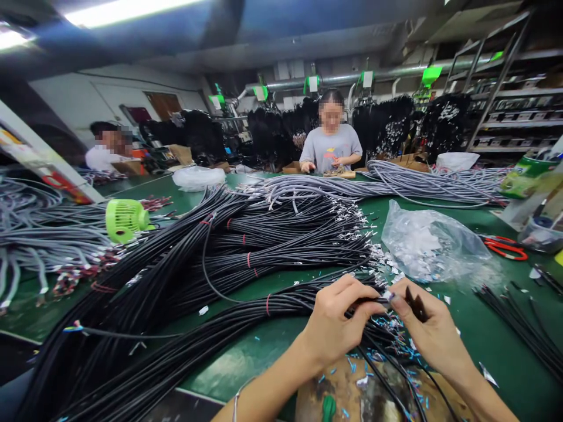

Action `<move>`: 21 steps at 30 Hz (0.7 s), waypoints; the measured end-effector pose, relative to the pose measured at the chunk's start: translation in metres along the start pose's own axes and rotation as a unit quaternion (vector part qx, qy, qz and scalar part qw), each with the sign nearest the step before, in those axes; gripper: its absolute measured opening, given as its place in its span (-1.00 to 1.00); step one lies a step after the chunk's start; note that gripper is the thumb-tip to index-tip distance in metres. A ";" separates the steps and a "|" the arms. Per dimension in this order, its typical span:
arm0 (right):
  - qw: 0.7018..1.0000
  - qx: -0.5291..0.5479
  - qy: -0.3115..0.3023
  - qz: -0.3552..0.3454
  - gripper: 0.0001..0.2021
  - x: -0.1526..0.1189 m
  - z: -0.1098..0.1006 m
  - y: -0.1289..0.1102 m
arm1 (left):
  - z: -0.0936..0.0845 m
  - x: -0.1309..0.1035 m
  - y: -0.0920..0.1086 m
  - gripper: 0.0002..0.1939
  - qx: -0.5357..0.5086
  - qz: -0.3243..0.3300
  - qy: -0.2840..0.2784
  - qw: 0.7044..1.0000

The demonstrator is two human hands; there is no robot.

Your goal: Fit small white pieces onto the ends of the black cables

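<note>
Two bare hands nearly meet above the table's near edge: the left hand point(338, 319) pinches a black cable end point(373, 300) between thumb and fingers, while the right hand point(433, 331) curls beside it, closed on a dark tool point(416, 303) of unclear kind. Left of them, a red-tied black cable bundle point(246, 315) stretches past the near edge of the green table point(523, 375). A stained board point(316, 398) lies beneath the hands. Toward the right edge sit a clear plastic bag point(431, 240) and red-handled scissors point(505, 247); grey cables point(325, 186) line the far edge, before a co-worker point(332, 143).
</note>
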State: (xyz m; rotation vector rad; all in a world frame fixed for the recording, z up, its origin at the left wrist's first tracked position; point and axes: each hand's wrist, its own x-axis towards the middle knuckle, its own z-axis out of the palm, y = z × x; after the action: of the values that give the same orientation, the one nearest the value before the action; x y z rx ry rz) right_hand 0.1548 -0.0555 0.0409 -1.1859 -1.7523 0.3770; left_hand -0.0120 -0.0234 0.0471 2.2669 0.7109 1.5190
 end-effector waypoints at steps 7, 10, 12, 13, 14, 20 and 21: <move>0.944 -0.240 0.080 -0.211 -0.79 -0.011 0.000 0.009 | 0.005 -0.005 0.002 -0.85 0.083 -0.023 -0.030 0.996; 0.945 -0.254 0.066 -0.194 -0.82 -0.012 -0.003 0.005 | 0.003 0.000 -0.003 -0.87 0.055 -0.080 -0.083 0.992; 0.985 -0.126 0.009 -0.121 -0.80 -0.010 -0.004 -0.003 | -0.002 0.005 -0.009 -0.86 -0.035 -0.105 -0.138 0.984; 0.997 -0.029 -0.033 -0.068 -0.75 -0.010 -0.003 -0.008 | -0.005 0.008 -0.012 -0.82 -0.104 -0.112 -0.171 0.973; 0.994 0.079 -0.077 -0.012 -0.70 -0.009 -0.002 -0.011 | -0.008 0.010 -0.014 -0.75 -0.172 -0.115 -0.190 0.960; 0.895 0.370 -0.045 0.244 -0.57 -0.007 0.010 -0.010 | -0.006 0.008 -0.011 -0.62 -0.195 -0.109 -0.102 0.969; 0.895 0.364 -0.013 0.259 -0.56 -0.007 0.011 -0.008 | -0.004 0.007 -0.008 -0.64 -0.166 -0.108 -0.087 0.976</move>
State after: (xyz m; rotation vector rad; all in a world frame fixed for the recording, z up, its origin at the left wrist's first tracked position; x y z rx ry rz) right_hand 0.1421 -0.0625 0.0373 -1.0496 -1.1014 1.2497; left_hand -0.0150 -0.0123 0.0497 1.9723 0.5818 1.2178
